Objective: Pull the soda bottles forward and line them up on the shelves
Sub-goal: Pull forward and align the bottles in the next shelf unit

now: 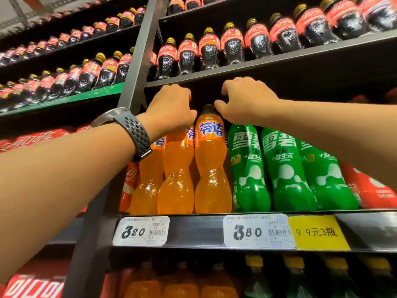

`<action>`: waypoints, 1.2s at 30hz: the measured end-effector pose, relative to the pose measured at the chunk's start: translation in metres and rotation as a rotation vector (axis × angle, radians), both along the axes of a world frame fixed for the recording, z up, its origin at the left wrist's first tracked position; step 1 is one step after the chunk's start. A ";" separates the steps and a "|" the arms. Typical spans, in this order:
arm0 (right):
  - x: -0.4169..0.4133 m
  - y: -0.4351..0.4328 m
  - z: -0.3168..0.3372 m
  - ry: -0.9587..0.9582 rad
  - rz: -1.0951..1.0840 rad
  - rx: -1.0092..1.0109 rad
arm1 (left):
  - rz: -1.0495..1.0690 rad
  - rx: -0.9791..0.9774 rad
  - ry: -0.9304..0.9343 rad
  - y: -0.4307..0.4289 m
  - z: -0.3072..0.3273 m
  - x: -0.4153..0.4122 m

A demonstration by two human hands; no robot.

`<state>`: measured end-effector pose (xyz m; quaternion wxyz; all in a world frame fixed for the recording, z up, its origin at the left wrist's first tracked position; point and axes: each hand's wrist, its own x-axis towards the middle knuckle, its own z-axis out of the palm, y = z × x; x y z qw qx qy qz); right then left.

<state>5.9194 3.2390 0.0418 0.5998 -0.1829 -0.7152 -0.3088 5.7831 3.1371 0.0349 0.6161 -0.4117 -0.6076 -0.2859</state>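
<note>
Three orange soda bottles [211,168] stand at the front of the middle shelf [193,231], with three green soda bottles [285,168] to their right. My left hand [171,106], a watch on its wrist, lies over the tops of the two left orange bottles [176,175]. Its fingers curl down behind them and hide their caps. My right hand [247,100] reaches in above the first green bottle [247,168]. Its thumb touches the dark cap of the right orange bottle, and its fingers curl into the dark gap. What they hold is hidden.
Rows of dark cola bottles [210,50] fill the shelves above and the left bay [90,76]. Red bottles [369,190] stand right of the green ones. Price tags [141,231] and a yellow tag [315,232] sit on the shelf edge. More bottles [214,284] stand on the shelf below.
</note>
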 end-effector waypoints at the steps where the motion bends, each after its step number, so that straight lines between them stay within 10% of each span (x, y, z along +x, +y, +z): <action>1: -0.002 -0.002 -0.001 -0.023 0.038 0.011 | 0.070 0.001 -0.011 0.000 -0.001 0.001; 7: -0.015 -0.006 -0.011 -0.248 0.111 0.023 | -0.028 -0.032 -0.148 -0.003 0.002 0.007; 36: -0.030 -0.042 -0.049 0.020 0.062 -0.092 | -0.350 -0.120 -0.140 -0.020 -0.044 -0.021</action>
